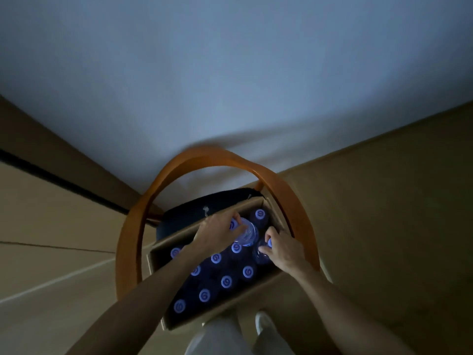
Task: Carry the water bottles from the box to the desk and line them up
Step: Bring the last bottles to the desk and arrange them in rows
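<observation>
Dim scene, seen from above. Cardboard box (pixel 204 317) resting on the dark seat (pixel 179 213) of a chair with a curved orange-brown wooden backrest (pixel 204 157) arching round the box's far end. Inside the box, rows of upright water bottles, showing mostly as pale blue caps with a swirl mark: one cap (pixel 179 305) at the box's near corner, another cap (pixel 260 213) at its far corner, more between them.

Left hand (pixel 217 233) reaching into the far half of the box, grip clenched round the neck of a clear bottle (pixel 247 233) that is tilted and raised above its neighbours, ribbed shoulder catching the light. Right hand (pixel 282 249) just beside it at the box's right wall, fingers and thumb pinching the top of a second bottle (pixel 262 254), its cap mostly hidden under the fingers; whether this one is lifted off the box floor cannot be told.

Both forearms coming in from below the box. Under the box's near edge, light trousers (pixel 220 336) and a white shoe (pixel 263 322) on a tan floor (pixel 384 226). Beyond the chair, a pale wall (pixel 230 73).
</observation>
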A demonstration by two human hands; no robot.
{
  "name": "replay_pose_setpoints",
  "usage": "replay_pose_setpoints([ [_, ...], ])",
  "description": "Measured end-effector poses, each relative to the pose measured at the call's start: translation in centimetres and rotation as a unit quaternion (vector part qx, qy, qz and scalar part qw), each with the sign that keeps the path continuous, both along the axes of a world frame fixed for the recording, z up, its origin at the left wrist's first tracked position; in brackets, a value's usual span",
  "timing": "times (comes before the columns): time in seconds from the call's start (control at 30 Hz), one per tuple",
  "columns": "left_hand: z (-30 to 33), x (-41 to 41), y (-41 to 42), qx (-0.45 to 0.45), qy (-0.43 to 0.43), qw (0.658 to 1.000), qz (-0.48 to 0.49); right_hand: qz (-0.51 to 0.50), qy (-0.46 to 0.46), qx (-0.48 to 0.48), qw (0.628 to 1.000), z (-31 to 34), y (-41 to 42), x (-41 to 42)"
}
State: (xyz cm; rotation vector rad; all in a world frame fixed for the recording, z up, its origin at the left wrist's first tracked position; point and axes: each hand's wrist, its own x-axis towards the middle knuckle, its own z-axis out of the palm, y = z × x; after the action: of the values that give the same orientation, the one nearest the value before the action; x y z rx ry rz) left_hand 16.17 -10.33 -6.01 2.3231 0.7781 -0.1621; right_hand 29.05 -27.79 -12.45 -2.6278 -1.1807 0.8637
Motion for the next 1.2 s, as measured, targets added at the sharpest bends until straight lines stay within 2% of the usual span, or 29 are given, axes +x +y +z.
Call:
replay_pose_setpoints([
  [0.1,2.2,-1.9,-1.2,0.029,-0.011,0.999,0.042,0.081,-0.061,0.059,0.993,2.1,0.0,0.4],
  [0.23,6.2,-4.8,-3.0,0.068,-0.05,0.989,0.124,0.113,-0.11,0.163,0.974,6.7,0.1,0.9],
  [0.37,10.7,-9.0,-4.6,0.125,-0.059,0.968,0.21,0.2,-0.122,0.222,0.946,12.1,1.5,0.1],
  [0.5,15.3,-14.6,-5.7,0.168,-0.064,0.936,0.302,0.242,-0.106,0.294,0.918,17.7,4.1,-2.9],
  [0.7,22.3,-25.1,-7.1,0.233,-0.112,0.859,0.441,0.339,-0.072,0.37,0.862,25.2,9.5,-11.9],
  [0.93,30.1,-39.2,-9.5,0.358,-0.126,0.755,0.535,0.418,0.007,0.463,0.781,32.9,14.8,-26.9],
  [1.2,36.0,-57.5,-11.3,0.474,-0.056,0.625,0.618,0.491,0.055,0.515,0.7,40.3,18.9,-46.5],
])
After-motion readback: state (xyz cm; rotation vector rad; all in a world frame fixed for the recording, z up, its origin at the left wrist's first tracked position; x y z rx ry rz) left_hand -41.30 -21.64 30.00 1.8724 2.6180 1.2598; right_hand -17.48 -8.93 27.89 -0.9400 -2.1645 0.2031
